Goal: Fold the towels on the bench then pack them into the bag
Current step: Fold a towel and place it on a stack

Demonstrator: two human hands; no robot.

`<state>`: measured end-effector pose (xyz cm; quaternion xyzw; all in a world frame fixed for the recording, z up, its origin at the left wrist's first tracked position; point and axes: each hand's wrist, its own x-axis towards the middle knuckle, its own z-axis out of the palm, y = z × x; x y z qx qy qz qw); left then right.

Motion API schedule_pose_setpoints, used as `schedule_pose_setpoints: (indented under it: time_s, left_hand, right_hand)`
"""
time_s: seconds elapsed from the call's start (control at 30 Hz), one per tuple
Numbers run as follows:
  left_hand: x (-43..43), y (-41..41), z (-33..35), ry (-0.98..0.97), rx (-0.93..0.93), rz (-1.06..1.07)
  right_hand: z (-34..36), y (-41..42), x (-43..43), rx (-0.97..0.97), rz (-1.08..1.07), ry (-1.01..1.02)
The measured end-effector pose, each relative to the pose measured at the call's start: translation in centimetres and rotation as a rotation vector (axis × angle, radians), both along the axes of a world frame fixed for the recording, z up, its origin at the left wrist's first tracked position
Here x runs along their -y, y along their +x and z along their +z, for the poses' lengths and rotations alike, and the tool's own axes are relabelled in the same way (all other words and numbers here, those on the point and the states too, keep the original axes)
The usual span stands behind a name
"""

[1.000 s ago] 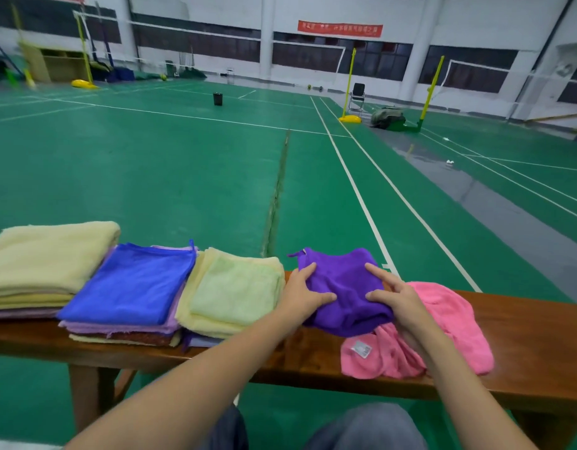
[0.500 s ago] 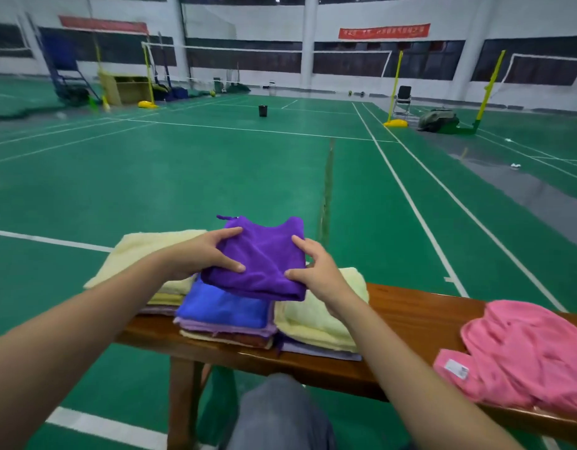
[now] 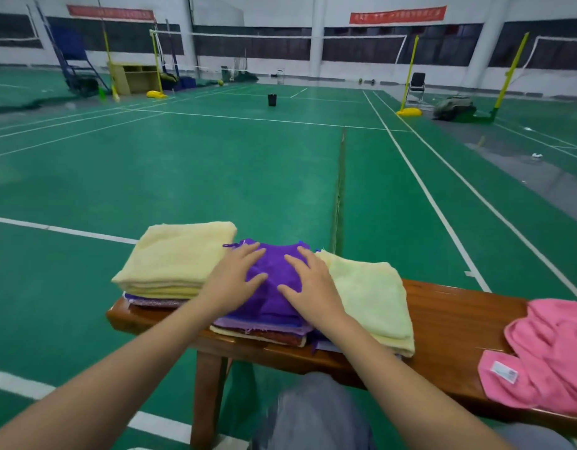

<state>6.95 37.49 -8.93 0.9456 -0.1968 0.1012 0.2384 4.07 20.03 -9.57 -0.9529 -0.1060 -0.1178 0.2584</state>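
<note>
While both hands are down flat, here's what I've got on the feed: the left hand (image 3: 238, 280) and right hand (image 3: 313, 287) are both pressing on the folded purple microfibre towel (image 3: 274, 271). Fingers are straight and spread, palms down, nothing gripped, and there's a small gap of purple showing between the two hands.

That purple towel sits on top of the middle pile (image 3: 267, 331), with thin blue, lilac, cream and dark red layers peeking out under it at the near edge. Just to its left is a stack of folded pale yellow terry towels (image 3: 180, 258), and touching it on the right is a folded light green terry towel (image 3: 365, 293) on its own small pile. All three piles are bunched at the left end of the glossy brown wooden tabletop (image 3: 452, 319).

Well apart from them, at the right end, a crumpled pink towel (image 3: 553, 345) lies unfolded, white label (image 3: 504, 371) facing up. Green sports court floor (image 3: 183, 173) runs behind everything.
</note>
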Motion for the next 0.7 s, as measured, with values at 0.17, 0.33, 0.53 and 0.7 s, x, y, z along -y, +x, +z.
schedule_pose_setpoints:
  time_s: [0.17,0.33,0.53,0.7]
  left_hand:
    - [1.0,-0.5,-4.1,0.035,-0.173,0.14]
    - [1.4,-0.9,-3.9,0.162,-0.186,0.152]
    - [5.3,-1.1,-0.9,0.109,-0.019,0.157]
    - [13.8,-2.4,0.2,0.019,0.069,-0.031]
  right_hand:
    - [-2.7,0.1,0.3,-0.078,-0.022,-0.142]
    - [-3.0,0.2,0.5,-0.072,-0.012,-0.134]
    - [-1.1,-0.5,4.1,0.067,0.06,-0.052]
    - [-0.4,-2.6,11.4,0.138,-0.088,0.008]
